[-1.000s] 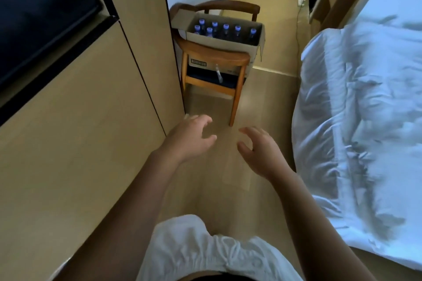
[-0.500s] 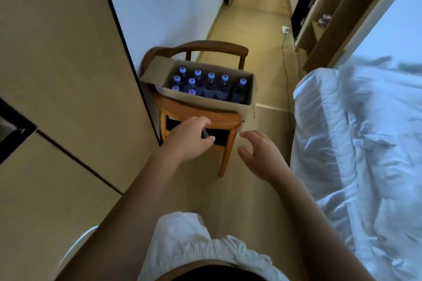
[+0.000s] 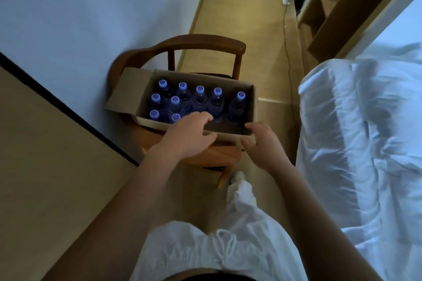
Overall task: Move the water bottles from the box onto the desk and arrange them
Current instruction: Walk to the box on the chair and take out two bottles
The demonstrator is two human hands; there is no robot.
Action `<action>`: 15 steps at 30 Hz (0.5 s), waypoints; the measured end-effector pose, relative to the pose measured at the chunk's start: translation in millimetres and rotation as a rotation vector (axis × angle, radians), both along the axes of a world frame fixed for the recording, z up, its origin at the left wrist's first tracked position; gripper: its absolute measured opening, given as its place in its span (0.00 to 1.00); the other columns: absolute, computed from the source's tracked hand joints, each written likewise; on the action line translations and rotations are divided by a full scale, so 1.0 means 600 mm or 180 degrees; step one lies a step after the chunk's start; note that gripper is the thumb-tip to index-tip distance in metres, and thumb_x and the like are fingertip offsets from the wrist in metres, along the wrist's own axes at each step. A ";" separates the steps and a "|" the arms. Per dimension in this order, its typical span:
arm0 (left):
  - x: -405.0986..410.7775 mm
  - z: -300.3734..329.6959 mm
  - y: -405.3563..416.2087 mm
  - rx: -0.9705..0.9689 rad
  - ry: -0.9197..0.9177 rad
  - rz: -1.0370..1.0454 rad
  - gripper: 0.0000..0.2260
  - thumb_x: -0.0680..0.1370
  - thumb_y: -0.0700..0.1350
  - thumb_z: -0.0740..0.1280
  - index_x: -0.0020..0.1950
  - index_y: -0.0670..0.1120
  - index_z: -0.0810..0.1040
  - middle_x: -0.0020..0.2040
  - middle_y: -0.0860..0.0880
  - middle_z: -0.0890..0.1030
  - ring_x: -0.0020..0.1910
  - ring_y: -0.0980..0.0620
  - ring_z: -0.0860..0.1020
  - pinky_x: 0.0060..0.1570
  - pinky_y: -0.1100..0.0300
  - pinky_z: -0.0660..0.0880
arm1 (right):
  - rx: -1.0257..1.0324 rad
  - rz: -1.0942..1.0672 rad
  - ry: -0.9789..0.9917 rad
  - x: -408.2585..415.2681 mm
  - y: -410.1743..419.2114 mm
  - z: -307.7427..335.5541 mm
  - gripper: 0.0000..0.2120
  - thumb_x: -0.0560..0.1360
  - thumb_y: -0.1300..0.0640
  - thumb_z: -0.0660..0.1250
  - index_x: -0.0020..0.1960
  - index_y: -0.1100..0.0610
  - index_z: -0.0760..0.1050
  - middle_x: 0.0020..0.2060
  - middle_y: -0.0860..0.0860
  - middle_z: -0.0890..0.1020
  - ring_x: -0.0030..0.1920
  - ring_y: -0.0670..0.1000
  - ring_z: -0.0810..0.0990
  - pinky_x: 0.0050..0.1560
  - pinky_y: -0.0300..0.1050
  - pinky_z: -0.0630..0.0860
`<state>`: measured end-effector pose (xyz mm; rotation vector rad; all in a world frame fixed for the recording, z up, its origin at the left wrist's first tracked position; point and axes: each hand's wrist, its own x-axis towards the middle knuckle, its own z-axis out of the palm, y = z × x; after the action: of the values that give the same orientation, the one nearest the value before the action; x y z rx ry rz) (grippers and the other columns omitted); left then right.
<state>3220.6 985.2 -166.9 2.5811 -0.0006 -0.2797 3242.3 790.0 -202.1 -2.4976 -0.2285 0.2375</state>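
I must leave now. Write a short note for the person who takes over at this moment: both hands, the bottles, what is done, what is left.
Left hand: open, empty, reaching over the near edge of the cardboard box.
Right hand: open, empty, at the box's near right corner; contact unclear.
Box: stands open on the wooden chair, between the wall and the bed.
Water bottles: nine blue caps visible, all upright inside the box; more may be hidden under the left hand.
Done: none taken out.
Left: lift every bottle out, carry them to the desk (not visible here), arrange them.
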 end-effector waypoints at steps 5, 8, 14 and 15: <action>0.113 -0.029 -0.022 -0.0037 0.0094 0.0152 0.22 0.78 0.53 0.64 0.70 0.51 0.66 0.66 0.52 0.71 0.63 0.51 0.71 0.55 0.58 0.67 | -0.0159 0.0265 0.0277 0.163 0.008 -0.040 0.21 0.77 0.54 0.63 0.69 0.54 0.66 0.64 0.50 0.70 0.59 0.47 0.72 0.52 0.37 0.66; 0.177 -0.047 -0.033 -0.0133 0.0391 0.0379 0.22 0.78 0.53 0.64 0.71 0.50 0.66 0.66 0.51 0.71 0.64 0.51 0.70 0.57 0.57 0.67 | -0.0321 0.0477 0.0464 0.258 0.012 -0.070 0.22 0.77 0.54 0.63 0.70 0.54 0.66 0.65 0.51 0.70 0.63 0.50 0.71 0.59 0.42 0.68; 0.260 -0.084 -0.056 -0.0194 0.0852 0.0836 0.21 0.78 0.53 0.64 0.70 0.51 0.67 0.64 0.52 0.72 0.59 0.53 0.72 0.52 0.61 0.66 | -0.0899 0.1033 0.0659 0.380 0.025 -0.140 0.22 0.78 0.54 0.61 0.71 0.57 0.64 0.69 0.55 0.67 0.67 0.55 0.66 0.67 0.48 0.64; 0.267 -0.088 -0.060 -0.0203 0.0915 0.0876 0.21 0.78 0.54 0.64 0.70 0.51 0.67 0.64 0.52 0.72 0.58 0.53 0.72 0.52 0.60 0.67 | -0.1007 0.1123 0.0673 0.389 0.027 -0.150 0.22 0.78 0.54 0.61 0.71 0.58 0.64 0.69 0.56 0.66 0.68 0.56 0.65 0.67 0.49 0.64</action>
<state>3380.6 949.1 -219.8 2.4179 0.4384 -0.5326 3475.7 806.3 -291.9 -2.7005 -0.5831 0.7284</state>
